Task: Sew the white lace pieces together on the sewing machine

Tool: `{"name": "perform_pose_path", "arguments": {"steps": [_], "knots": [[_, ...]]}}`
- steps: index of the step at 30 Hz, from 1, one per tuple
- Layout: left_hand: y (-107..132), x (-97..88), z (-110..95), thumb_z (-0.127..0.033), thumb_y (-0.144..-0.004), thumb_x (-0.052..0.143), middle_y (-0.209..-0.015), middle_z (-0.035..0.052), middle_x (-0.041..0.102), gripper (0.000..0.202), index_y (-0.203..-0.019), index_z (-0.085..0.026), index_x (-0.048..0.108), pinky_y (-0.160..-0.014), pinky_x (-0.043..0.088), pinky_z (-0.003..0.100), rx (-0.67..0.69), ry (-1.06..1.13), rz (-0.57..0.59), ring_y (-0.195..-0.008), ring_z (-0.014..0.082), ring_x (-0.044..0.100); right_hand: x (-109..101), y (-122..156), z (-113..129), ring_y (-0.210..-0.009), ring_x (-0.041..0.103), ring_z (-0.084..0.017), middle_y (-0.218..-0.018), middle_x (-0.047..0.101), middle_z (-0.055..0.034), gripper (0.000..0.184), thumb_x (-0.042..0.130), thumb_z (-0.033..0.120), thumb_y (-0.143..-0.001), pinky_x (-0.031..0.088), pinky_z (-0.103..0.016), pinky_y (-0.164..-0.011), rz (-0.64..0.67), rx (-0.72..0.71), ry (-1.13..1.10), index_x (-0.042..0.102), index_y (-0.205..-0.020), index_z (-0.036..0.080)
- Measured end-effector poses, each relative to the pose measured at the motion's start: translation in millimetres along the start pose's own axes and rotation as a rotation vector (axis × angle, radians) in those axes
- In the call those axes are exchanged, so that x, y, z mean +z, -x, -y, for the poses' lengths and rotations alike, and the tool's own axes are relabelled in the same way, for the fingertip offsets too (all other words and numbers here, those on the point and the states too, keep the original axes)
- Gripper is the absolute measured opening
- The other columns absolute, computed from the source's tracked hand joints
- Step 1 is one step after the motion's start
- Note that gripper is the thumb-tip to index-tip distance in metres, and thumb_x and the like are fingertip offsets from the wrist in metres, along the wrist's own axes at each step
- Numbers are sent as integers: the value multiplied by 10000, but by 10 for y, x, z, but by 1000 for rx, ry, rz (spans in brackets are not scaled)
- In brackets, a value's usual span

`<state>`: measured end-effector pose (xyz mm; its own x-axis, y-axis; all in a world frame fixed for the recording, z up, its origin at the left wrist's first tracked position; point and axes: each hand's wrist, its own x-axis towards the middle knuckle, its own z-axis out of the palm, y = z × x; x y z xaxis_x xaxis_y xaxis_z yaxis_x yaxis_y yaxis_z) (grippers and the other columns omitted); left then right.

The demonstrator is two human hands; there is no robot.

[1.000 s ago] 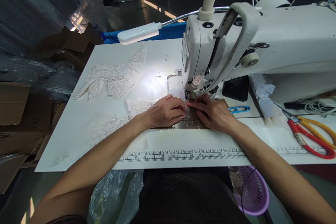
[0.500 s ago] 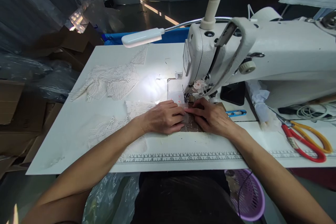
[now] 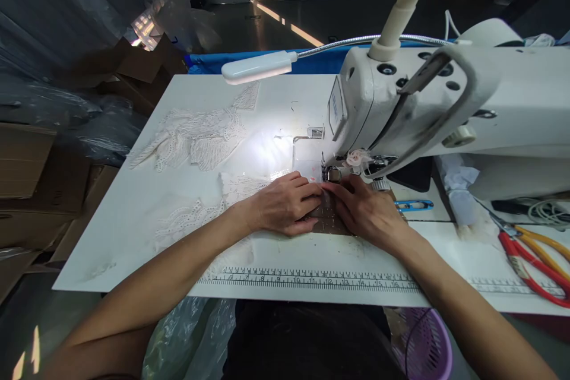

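Left hand point(image 3: 285, 206): bent over cloth point(image 3: 307, 171), grip unclear
Right hand point(image 3: 367, 211): just near of machine foot point(image 3: 333, 174), grip unclear
Cloth: left of foot
Risk: uneven pulling could skew the cloth

The left hand point(image 3: 287, 205) and its forearm are covering part of the white lace point(image 3: 240, 187). Fingertips of the right hand point(image 3: 367, 208) are blending into the dark area beside the presser foot point(image 3: 332, 174), where the needle is showing too small to make out. The machine's guard is partly hiding a black flat object point(image 3: 412, 175). The right edge is cutting off the sewing machine point(image 3: 521, 95) and scissors point(image 3: 512, 255); the bottom edge is cropping a purple basket point(image 3: 430, 347).
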<state>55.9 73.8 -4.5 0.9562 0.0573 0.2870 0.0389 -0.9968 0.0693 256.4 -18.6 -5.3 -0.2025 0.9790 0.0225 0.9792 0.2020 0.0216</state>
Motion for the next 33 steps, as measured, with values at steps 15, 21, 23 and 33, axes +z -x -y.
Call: {"name": "perform_pose_path", "arguments": {"steps": [15,21,23,33], "knots": [[-5,-2,18,-368,-918,490,-1119,155,610,379,-1119,-73,617,-782,462,386,-99,-15,45,-842,227,561,43,107,-59,-777,638,-228,-1082,666,-149,417,424,319,-954,340,-265,-493,-77,-69,-92,582,-1335,255],[-19,-3,36,-395,-905,506,-1171,171,582,438,-1189,-69,575,-835,452,424,-142,-1,63,-936,270,563,13,79,-35,-772,643,-230,-941,683,-138,399,441,315,-951,295,-253,-468,-57,-42,-88,608,-1308,258],[-20,3,45,-393,-906,501,-1170,171,578,438,-1196,-72,570,-834,450,429,-156,4,57,-949,274,560,5,61,-13,-765,647,-233,-905,684,-136,398,457,310,-943,272,-247,-456,-52,-28,-64,610,-1307,258],[-50,14,89,-456,-913,444,-1118,157,579,482,-1171,-70,576,-783,401,391,-195,-69,80,-866,242,530,-7,101,-83,-769,677,-231,-1203,630,-159,419,421,296,-956,491,-317,-570,-50,10,-286,554,-1350,243]]}}
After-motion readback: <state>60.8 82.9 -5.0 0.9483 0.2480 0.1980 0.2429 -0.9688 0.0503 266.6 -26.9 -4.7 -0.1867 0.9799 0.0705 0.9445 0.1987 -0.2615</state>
